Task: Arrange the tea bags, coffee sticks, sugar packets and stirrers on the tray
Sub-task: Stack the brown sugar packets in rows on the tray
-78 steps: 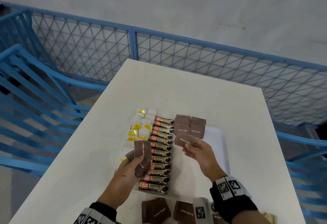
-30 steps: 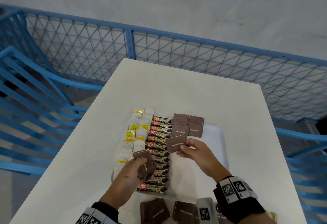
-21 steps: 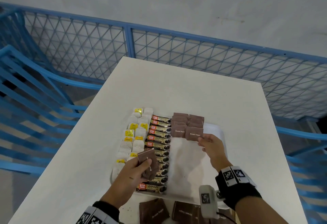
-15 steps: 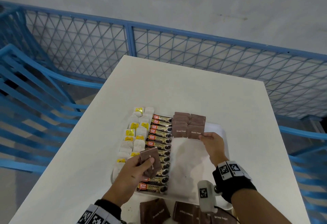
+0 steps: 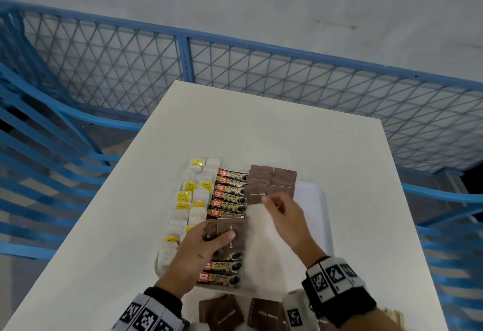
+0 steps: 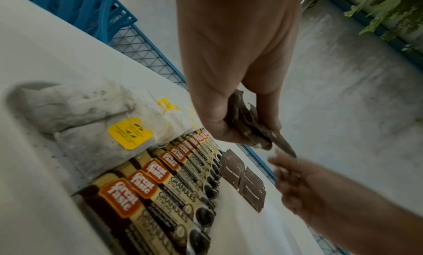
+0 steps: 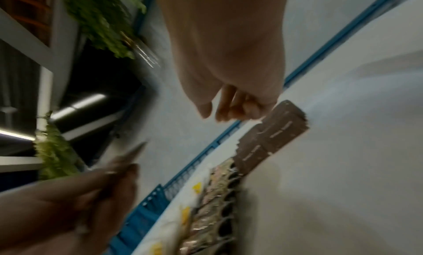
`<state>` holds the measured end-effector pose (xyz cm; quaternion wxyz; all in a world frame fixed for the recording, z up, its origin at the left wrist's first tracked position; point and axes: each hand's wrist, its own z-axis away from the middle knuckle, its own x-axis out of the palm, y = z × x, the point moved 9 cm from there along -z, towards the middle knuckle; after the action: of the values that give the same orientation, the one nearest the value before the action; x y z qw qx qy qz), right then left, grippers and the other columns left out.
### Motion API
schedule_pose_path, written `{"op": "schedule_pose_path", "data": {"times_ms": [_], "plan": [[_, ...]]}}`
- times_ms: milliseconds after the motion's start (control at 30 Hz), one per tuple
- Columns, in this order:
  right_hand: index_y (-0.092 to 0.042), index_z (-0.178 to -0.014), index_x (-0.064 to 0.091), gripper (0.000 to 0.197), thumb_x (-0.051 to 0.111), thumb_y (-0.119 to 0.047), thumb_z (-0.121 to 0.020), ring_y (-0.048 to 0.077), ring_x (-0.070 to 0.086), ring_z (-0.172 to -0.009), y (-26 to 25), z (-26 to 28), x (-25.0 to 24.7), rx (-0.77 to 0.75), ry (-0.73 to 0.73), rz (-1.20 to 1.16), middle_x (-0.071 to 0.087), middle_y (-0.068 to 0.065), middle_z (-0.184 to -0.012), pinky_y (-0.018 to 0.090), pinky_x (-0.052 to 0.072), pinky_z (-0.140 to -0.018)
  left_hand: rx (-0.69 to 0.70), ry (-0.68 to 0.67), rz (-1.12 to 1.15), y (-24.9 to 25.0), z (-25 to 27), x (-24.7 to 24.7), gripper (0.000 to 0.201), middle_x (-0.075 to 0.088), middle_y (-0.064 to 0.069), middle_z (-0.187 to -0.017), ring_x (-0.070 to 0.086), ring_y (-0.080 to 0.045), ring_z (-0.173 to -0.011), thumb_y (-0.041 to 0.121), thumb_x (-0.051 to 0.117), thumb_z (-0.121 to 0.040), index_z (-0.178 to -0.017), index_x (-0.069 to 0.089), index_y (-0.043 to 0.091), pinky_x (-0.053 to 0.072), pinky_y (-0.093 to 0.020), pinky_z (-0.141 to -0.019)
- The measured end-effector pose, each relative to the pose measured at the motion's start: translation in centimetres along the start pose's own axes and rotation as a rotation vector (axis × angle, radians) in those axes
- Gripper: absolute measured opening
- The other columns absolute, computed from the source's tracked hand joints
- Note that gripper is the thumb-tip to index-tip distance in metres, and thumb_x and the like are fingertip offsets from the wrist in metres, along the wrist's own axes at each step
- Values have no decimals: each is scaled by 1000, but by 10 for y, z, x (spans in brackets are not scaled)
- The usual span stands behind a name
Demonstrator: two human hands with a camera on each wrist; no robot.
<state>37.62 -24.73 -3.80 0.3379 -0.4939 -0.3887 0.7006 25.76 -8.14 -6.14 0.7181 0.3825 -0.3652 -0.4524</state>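
Observation:
A white tray holds tea bags on its left, a column of coffee sticks in the middle and brown sugar packets at the far right. My left hand hovers over the near coffee sticks and grips a few more brown sugar packets. The left wrist view shows them fanned between thumb and fingers. My right hand is just in front of the laid packets, fingers loosely curled and empty, blurred with motion.
More sugar packets lie loose on the white table at its near edge, with wooden stirrers at the near right. A blue mesh railing borders the table's far and left sides.
The right hand laid its sugar packet in the right-hand row on the tray, let go and has drawn back toward the left hand. The left hand kept its packets.

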Motion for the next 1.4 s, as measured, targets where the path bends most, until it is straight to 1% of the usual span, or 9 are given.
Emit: {"op": "schedule_pose_path", "data": {"times_ms": [133,200,333,467,767,967,1133,1300,1400], "plan": [[-24,-106,59,19,62,-28,-87,1,54,-64,-23,39,42,-2,-434,-118,62,-4,-94,9,42,-57,0,-78,3,6,2,17,14,68,3,-68,64,-9,-63,13,59,-88,-98,64,4,51,-24,-60],[-20,-103,60,21,67,-16,-84,1,53,-56,-21,46,47,22,-488,-156,61,-1,-83,13,41,-52,-42,-119,52,7,3,25,22,70,-2,-73,67,-15,-71,18,50,-94,-100,64,2,55,-32,-69],[-10,-91,62,11,68,-7,-82,11,53,-52,-10,44,33,92,-414,-219,60,6,-73,20,44,-49,-83,-196,106,6,2,32,38,64,-32,-100,61,-35,-95,17,54,-85,-111,59,-9,50,-47,-89],[0,-97,58,10,60,-3,-87,17,64,-62,-3,42,13,131,-350,-353,67,16,-84,23,51,-58,-35,-191,52,4,2,29,23,72,-11,-90,67,-19,-83,-3,58,-85,-107,63,-2,55,-27,-72],[-8,-107,62,17,55,-9,-91,12,58,-74,47,17,-26,247,-117,-232,68,8,-97,20,44,-62,41,-2,-129,8,-20,13,17,74,-10,-94,67,-21,-89,1,61,-86,-97,71,7,52,-23,-76],[0,-103,63,16,55,1,-89,28,66,-94,68,-11,-32,304,-39,-393,69,17,-103,20,54,-68,52,-29,-339,22,-49,31,12,71,-11,-98,67,-24,-91,4,61,-87,-93,67,12,55,-29,-82],[-15,-81,60,10,69,-10,-81,15,61,-78,68,-35,-42,275,40,-128,68,1,-85,21,42,-64,133,-14,-637,31,-79,45,9,69,-1,-79,65,-17,-76,7,71,-79,-83,67,14,49,-19,-69],[-18,-71,55,19,72,-15,-77,20,62,-79,71,-48,-39,240,66,-3,66,1,-80,29,47,-73,172,-13,-824,37,-102,58,9,59,4,-70,54,-5,-64,9,72,-78,-81,64,13,38,-6,-53],[-17,-66,46,27,71,-15,-77,10,49,-64,69,-49,-42,213,106,66,54,-5,-68,17,38,-59,186,-9,-882,36,-111,61,26,52,7,-62,48,1,-53,7,69,-80,-67,52,21,38,-3,-53]]}}
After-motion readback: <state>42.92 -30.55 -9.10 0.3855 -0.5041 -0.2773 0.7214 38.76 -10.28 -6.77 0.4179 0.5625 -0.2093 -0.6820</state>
